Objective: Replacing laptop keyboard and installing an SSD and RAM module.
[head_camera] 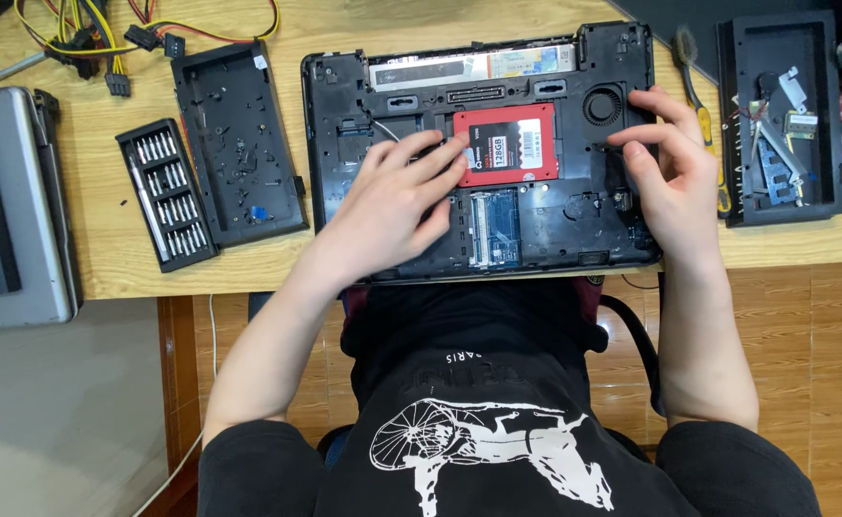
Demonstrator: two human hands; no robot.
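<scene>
Two hands (402,196) (665,168) beside red-labelled drive (512,144) in opened laptop (593,225)

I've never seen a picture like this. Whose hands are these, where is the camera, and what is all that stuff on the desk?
There is no machine here: a person works with two bare hands, and the one picture comes from a camera worn on their head, looking down. On the wooden desk lies an opened laptop, bottom side up with its cover off. The left hand rests on the laptop with its fingertips at the edge of a red drive sitting in its bay. The right hand touches the laptop near the round fan; whether it pinches something small, I cannot tell. To the left lie a removed black cover and a case of screwdriver bits. To the right stands a black tray of small parts.
</scene>
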